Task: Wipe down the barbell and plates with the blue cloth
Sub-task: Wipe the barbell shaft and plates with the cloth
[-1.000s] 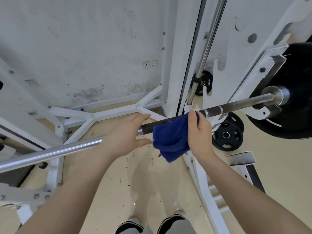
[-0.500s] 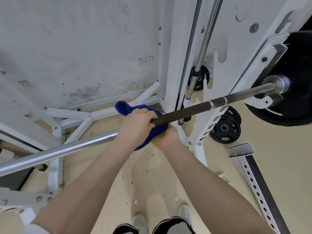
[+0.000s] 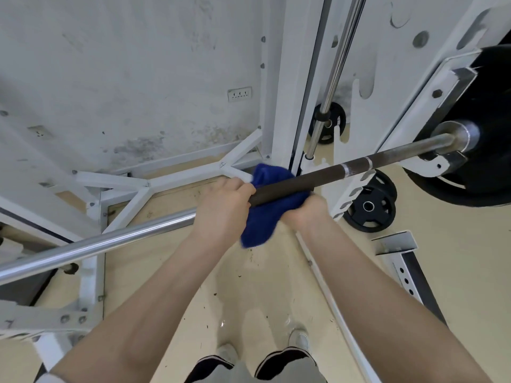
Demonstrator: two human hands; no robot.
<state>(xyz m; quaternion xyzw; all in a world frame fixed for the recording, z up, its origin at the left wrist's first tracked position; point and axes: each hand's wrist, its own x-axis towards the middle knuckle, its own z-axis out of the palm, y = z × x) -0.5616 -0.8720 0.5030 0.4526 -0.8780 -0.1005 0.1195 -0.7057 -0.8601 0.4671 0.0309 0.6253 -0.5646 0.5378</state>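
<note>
In the head view, a long steel barbell [image 3: 318, 176], bright chrome at its left length and dark knurled metal at its middle, is seen lying across a white-painted steel rack [image 3: 293, 78]. A crumpled deep-blue terry cloth [image 3: 265, 214] is wrapped under and behind the dark section of the bar, just beside the rack upright. The left hand [image 3: 221, 208] is curled over the bar from above, its grip closed round the bar and the upper fold of the cloth. The right hand [image 3: 304, 211] is set beneath the bar, mostly hidden by the cloth, which is bunched against the bar from below; its fingers cannot be made out, so the exact grip cannot be told, though the cloth appears to be clutched in it. A large black rubber plate [image 3: 481, 150] is loaded on the right sleeve, and a smaller black plate [image 3: 369, 208] lies on the beige floor [image 3: 456, 272] nearby.

The step in hand is judged to be the wiping of the shaft; the plates appear not yet reached. The next move would call for the cloth to be slid along the bar under steady pressure, toward the collar at the right.

No brand, label or legible writing can be read; a white wall socket [image 3: 239, 94] carries none.
</note>
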